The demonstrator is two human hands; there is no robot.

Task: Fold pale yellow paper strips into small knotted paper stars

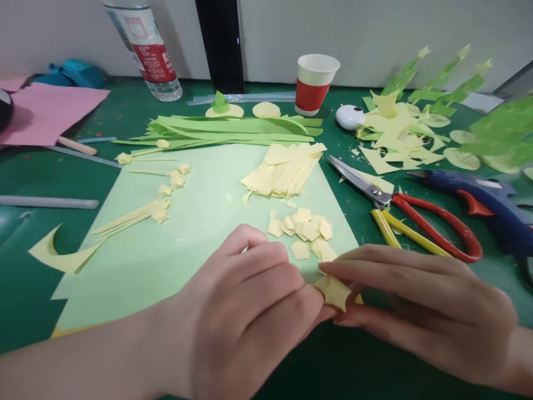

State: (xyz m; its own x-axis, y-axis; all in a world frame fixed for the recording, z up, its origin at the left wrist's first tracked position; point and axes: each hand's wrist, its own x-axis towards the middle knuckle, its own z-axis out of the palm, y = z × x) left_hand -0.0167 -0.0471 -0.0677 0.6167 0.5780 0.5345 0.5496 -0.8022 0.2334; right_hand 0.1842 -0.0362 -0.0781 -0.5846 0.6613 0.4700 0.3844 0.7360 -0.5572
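Note:
A small yellow paper star is pinched between both hands near the front edge of a light green sheet. My left hand is closed, its fingertips at the star's left side. My right hand holds the star from the right between its fingertips. Just behind the hands lies a group of yellow pentagon pieces. Farther back on the sheet is a pile of yellow paper strips. At the sheet's left are thin stems with small stars at their ends.
Scissors with red handles and a blue glue gun lie on the right. Behind stand a paper cup, a bottle and green strips. Pink paper is at the left.

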